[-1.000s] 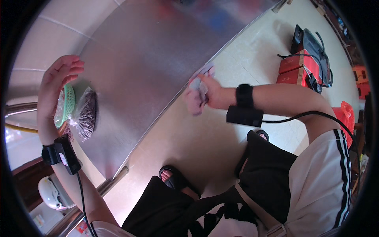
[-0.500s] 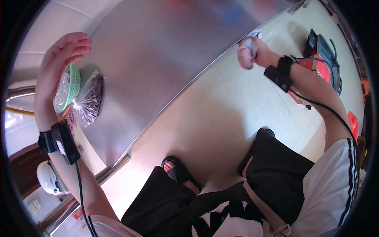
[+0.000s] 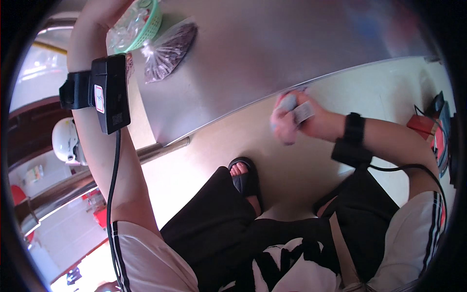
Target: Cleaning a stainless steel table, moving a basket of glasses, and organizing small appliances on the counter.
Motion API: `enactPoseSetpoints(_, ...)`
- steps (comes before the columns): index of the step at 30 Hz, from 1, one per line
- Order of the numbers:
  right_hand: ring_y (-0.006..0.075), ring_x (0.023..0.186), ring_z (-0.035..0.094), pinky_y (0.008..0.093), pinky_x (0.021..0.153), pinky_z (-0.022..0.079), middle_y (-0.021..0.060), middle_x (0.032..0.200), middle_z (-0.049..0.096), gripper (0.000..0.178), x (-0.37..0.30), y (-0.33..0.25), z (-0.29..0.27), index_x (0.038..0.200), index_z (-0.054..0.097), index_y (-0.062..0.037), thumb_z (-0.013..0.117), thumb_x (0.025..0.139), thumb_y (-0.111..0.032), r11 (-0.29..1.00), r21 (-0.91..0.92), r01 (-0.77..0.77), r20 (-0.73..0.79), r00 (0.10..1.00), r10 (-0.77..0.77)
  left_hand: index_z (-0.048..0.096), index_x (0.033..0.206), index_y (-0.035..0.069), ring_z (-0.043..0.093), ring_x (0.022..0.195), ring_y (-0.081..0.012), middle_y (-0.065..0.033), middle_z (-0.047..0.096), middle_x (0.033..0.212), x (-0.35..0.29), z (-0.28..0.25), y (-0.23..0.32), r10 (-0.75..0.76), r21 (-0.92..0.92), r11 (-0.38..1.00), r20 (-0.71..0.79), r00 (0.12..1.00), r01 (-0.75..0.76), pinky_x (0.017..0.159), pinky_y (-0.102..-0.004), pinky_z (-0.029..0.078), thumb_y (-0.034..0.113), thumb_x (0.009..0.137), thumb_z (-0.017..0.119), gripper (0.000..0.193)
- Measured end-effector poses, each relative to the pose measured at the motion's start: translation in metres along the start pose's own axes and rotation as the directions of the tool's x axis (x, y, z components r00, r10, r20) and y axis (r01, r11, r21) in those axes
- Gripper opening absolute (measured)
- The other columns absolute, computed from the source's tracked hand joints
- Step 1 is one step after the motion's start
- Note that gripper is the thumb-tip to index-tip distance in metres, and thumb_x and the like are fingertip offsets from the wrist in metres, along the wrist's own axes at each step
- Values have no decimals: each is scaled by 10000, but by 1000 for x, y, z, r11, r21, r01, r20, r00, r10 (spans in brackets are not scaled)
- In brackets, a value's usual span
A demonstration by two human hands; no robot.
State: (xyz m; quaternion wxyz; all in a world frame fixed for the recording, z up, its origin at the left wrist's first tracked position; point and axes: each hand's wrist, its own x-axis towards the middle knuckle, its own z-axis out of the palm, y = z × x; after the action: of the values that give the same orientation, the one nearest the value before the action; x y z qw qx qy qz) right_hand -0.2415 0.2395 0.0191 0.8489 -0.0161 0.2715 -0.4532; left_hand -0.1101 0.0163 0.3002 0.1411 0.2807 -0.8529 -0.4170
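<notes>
My right hand (image 3: 311, 119) is closed round a crumpled, pink and pale-blue, cloth-like bundle (image 3: 285, 124). Something flat and white, like a tag, shows at its side; motion blurs the details. That hand is just off the near edge of the grey metal table (image 3: 219, 92). At the far left, my left arm reaches up past the picture's top edge, so only the base of my left hand (image 3: 114, 14) shows and its fingers are cut off. Nearest to it is a green plastic basket (image 3: 151, 29) filled with clear plastic bags. Beside the basket lies a knotted clear bag of dark, purplish contents (image 3: 171, 51).
A metal rail (image 3: 165, 148) runs under the table's left end. A white helmet (image 3: 68, 141) sits at the left. Red and dark items (image 3: 421, 125) stand on the floor at the far right. Cables trail from black devices on both wrists.
My view has turned and shifted. My left hand, open above the table before, has gone mostly out at the top. My right hand, still gripping the bundle, is now lower and closer to me.
</notes>
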Motion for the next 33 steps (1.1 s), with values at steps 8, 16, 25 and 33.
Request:
enactPoseSetpoints(8, 162, 725, 568, 298, 662, 454, 30, 772, 574, 172, 128, 109, 65, 826, 542, -99, 413, 879, -200, 981, 87, -171, 113, 981, 160, 562, 1043, -13, 603, 899, -198, -126, 621, 961, -37, -34, -36, -1, 18, 1000, -63, 998, 2, 810, -284, 469, 197, 911, 473, 263)
enactPoseSetpoints(16, 161, 717, 566, 295, 652, 453, 41, 770, 582, 183, 194, 175, 156, 811, 555, -73, 412, 869, -172, 906, 64, -419, 408, 839, 360, 576, 1021, -14, 608, 852, -161, -99, 630, 923, -72, -63, -79, -182, -139, 973, 34, 983, 185, 774, -245, 482, 156, 898, 503, 222)
enactPoseSetpoints(25, 332, 730, 625, 396, 666, 485, 209, 767, 626, 315, 181, 173, 185, 853, 615, 9, 633, 604, -185, 184, -953, 240, 264, 957, 118, 582, 1009, -9, 609, 832, -143, -91, 632, 917, -76, -66, -76, -218, -146, 964, 34, 975, 220, 745, -224, 483, 171, 898, 510, 224)
enactPoseSetpoints(33, 334, 769, 607, 424, 659, 478, 182, 772, 615, 165, 147, 93, 109, 771, 636, -25, 592, 634, -105, -316, -847, 428, 447, 895, 13, 592, 975, 4, 605, 821, -141, -71, 636, 868, -64, -54, -59, -200, 22, 980, -10, 980, 200, 776, -227, 477, 89, 878, 501, 158)
